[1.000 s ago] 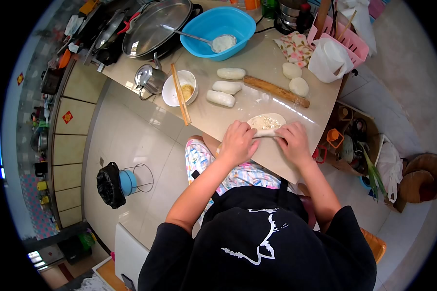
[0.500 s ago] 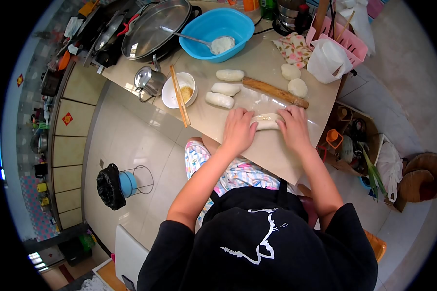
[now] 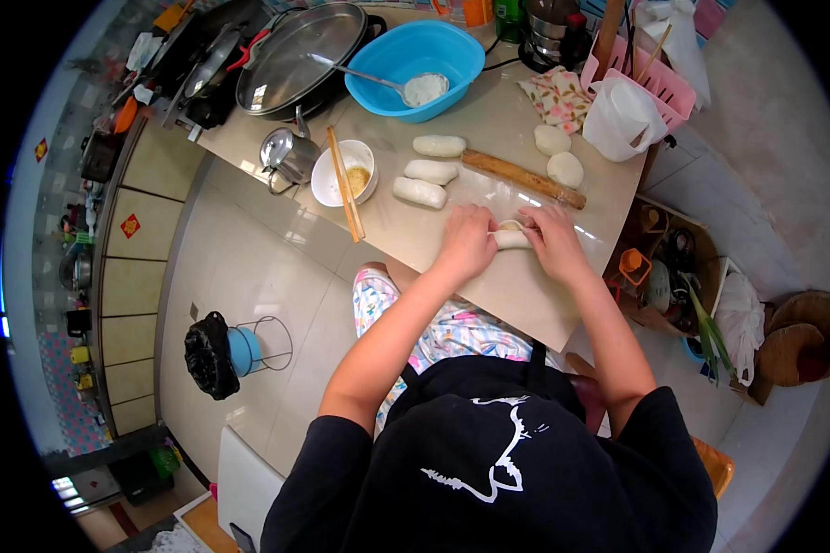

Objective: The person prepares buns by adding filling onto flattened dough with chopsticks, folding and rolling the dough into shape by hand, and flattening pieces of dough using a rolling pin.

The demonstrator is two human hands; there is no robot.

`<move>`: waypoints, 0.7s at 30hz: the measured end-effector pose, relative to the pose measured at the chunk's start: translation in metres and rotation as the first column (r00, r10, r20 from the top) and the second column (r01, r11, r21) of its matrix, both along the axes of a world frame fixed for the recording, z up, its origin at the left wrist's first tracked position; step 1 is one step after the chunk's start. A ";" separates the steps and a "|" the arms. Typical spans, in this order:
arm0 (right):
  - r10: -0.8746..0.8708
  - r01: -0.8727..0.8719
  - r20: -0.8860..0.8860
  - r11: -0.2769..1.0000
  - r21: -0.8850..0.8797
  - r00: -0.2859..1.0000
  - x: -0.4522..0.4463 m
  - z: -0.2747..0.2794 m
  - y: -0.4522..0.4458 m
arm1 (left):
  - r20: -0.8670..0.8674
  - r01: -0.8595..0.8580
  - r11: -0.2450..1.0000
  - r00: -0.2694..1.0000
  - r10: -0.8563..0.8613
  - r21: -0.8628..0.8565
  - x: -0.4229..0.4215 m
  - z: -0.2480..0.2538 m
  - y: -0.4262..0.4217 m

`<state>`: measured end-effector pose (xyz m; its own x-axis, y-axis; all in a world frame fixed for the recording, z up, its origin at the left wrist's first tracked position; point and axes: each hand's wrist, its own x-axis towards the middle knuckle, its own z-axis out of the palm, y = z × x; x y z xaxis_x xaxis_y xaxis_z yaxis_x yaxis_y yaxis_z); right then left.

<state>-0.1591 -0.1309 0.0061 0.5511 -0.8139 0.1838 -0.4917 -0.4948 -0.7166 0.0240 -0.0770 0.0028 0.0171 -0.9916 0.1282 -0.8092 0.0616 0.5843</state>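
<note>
The left hand [image 3: 468, 243] has its fingers bent together, pinching one end of the rolled dough [image 3: 512, 241]; the right hand [image 3: 554, 243], fingers likewise curled, grips the other end. The roll lies between them on the table [image 3: 528, 297]. Beyond are the wooden rolling pin [image 3: 524, 179], three dough logs [image 3: 420, 192] and two dough rounds [image 3: 565, 170].

Floor [image 3: 249, 230]: large pale tiles, glossy, light reflected in patches. Left: row of cream cabinet doors [image 3: 136, 286], red diamond decal [image 3: 131, 226] on one door; tiled wall [image 3: 55, 198] beyond, second red diamond [image 3: 41, 149] fixed there. Centre: beige tabletop [image 3: 526, 300], polished, streaked with glare. Right: pale grey wall [image 3: 756, 138]. Lower right: edge of orange-brown wooden seat [image 3: 713, 466].
</note>
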 end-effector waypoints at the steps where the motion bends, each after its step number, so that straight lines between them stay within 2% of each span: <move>1: 0.009 -0.009 0.001 1.000 -0.025 1.000 -0.001 -0.001 0.000 | -0.044 0.030 0.999 0.999 -0.030 -0.017 0.001 -0.001 0.001; 4: 0.052 -0.055 -0.027 0.990 -0.130 0.998 0.000 -0.007 0.000 | -0.127 0.041 0.997 0.991 -0.050 -0.068 -0.003 0.004 0.005; 5: 0.051 -0.054 -0.026 0.990 -0.132 0.998 -0.001 -0.007 0.000 | -0.168 0.019 0.995 0.985 -0.036 -0.099 -0.004 0.006 0.007; 9: 0.082 -0.078 0.057 0.994 -0.076 0.995 -0.004 -0.008 0.004 | -0.156 0.049 0.988 0.985 -0.072 -0.144 -0.003 0.003 0.010; 11: 0.088 -0.084 0.091 0.995 -0.050 0.992 -0.006 -0.012 0.006 | -0.125 0.061 0.982 0.989 -0.084 -0.181 -0.003 0.000 0.011; 13: 0.109 -0.092 0.188 0.991 -0.100 0.976 -0.008 -0.014 0.009 | -0.119 0.065 0.978 0.989 -0.090 -0.200 -0.003 0.001 0.013; 15: 0.134 -0.103 0.194 0.981 -0.163 0.972 -0.011 -0.014 0.011 | -0.113 0.072 0.973 0.989 -0.098 -0.218 -0.003 0.002 0.016; 17: 0.159 -0.113 0.199 0.968 -0.226 0.967 -0.012 -0.012 0.014 | 0.009 0.167 0.934 0.985 -0.173 -0.315 -0.001 0.004 0.020; 21: 0.204 -0.137 0.188 0.939 -0.315 0.961 -0.010 0.000 0.020 | 0.090 0.234 0.881 0.972 -0.216 -0.412 0.000 -0.002 0.028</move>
<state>-0.1689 -0.1113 0.0060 0.5969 -0.6011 0.5314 -0.2318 -0.7633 -0.6031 0.0244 -0.0491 0.0006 -0.2138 -0.8232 0.5259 -0.7670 0.4749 0.4316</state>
